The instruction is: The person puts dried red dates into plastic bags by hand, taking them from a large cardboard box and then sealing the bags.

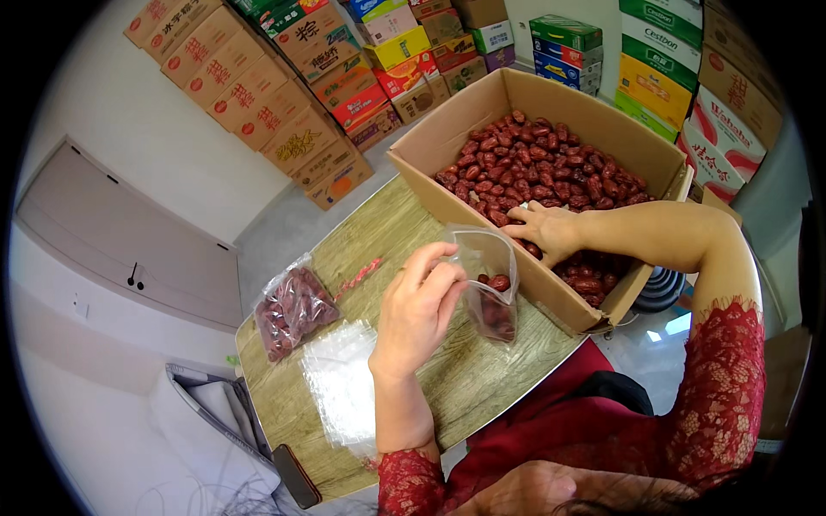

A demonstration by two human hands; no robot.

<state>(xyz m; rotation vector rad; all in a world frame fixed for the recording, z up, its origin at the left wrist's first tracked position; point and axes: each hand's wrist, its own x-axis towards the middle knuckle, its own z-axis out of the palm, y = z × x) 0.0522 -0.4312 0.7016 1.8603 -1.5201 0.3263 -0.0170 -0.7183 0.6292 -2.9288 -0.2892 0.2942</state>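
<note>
My left hand (423,303) pinches the rim of a clear plastic bag (483,248). That bag stands with its mouth open on the wood-grain table, against the box, and several dried red dates (497,315) lie in its lower part. A large cardboard box (445,179) holds a heap of dried red dates (535,161). Inside its near side, my right hand (548,229) reaches down among the dates with fingers spread. Its fingertips are partly hidden, so I cannot tell whether it grips any.
On the table (400,222) lie a filled bag of dates (297,309), a stack of flat clear bags (342,380), a red strip (358,277) and a dark phone (297,476) by the edge. Stacked cartons (258,97) line the wall behind. A grey door (129,213) is at left.
</note>
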